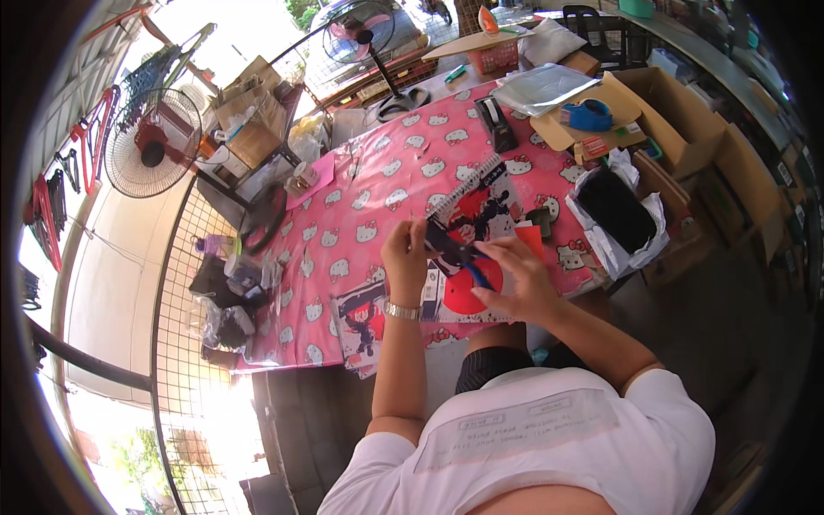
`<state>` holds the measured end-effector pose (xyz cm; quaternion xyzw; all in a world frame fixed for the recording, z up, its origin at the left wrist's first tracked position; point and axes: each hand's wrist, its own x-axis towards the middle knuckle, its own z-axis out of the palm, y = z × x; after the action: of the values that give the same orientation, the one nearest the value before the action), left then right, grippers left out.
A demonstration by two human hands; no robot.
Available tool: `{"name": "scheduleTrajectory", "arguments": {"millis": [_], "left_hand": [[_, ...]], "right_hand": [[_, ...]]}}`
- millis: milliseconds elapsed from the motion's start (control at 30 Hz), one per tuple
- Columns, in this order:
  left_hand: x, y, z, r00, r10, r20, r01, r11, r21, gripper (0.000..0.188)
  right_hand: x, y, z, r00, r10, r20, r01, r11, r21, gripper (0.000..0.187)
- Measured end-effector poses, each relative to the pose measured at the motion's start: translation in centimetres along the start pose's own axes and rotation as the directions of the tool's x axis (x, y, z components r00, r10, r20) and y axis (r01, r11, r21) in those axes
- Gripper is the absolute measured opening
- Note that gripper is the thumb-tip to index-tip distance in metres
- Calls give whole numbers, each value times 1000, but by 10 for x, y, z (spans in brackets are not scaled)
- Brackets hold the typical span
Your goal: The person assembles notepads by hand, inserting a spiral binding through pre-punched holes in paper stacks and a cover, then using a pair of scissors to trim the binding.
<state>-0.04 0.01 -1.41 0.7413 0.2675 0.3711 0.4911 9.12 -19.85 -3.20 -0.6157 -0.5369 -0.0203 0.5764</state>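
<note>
My right hand (pixel 524 276) is closed around blue-handled pliers (pixel 481 273), whose dark head points toward my left hand. My left hand (pixel 405 257) is raised with its fingertips pinched together; whatever is between them is too small to make out. Beneath both hands lies a spiral-bound book (pixel 485 210) with red, black and white artwork, its wire coil along the upper left edge. A printed sheet with a big red circle (pixel 459 296) shows below the pliers. More sheets with similar artwork (pixel 359 326) lie left of my left forearm, at the table's near edge.
A pink patterned cloth covers the table (pixel 330 232). A black tape dispenser (pixel 495 122), a blue tape dispenser (pixel 587 114) on cardboard, and a black object in white paper (pixel 614 206) stand right. Fans (pixel 154 142) and plastic-wrapped items (pixel 236 287) are left, cardboard boxes (pixel 665 103) far right.
</note>
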Motion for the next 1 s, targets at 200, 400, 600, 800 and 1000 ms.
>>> {"name": "scheduleTrajectory", "arguments": {"millis": [200, 400, 600, 800, 1000], "left_hand": [[1, -6, -4, 997, 78, 26, -78, 997, -9, 17], [0, -19, -5, 977, 212, 24, -211, 977, -16, 10], [-6, -18, -7, 973, 230, -2, -229, 970, -77, 15], [-19, -33, -33, 880, 455, -137, -442, 889, 118, 17], [-88, -76, -134, 784, -244, -571, 14, 926, -376, 23]], "right_hand": [[29, -9, 16, 996, -89, 25, 92, 963, -252, 61], [40, -13, 19, 987, -125, 105, 155, 918, -365, 57], [38, -8, 18, 951, 146, 272, -145, 989, -23, 53], [32, -1, 26, 936, 217, 278, -295, 913, 280, 53], [-19, 88, -50, 906, 397, -150, -415, 901, -125, 48]]}}
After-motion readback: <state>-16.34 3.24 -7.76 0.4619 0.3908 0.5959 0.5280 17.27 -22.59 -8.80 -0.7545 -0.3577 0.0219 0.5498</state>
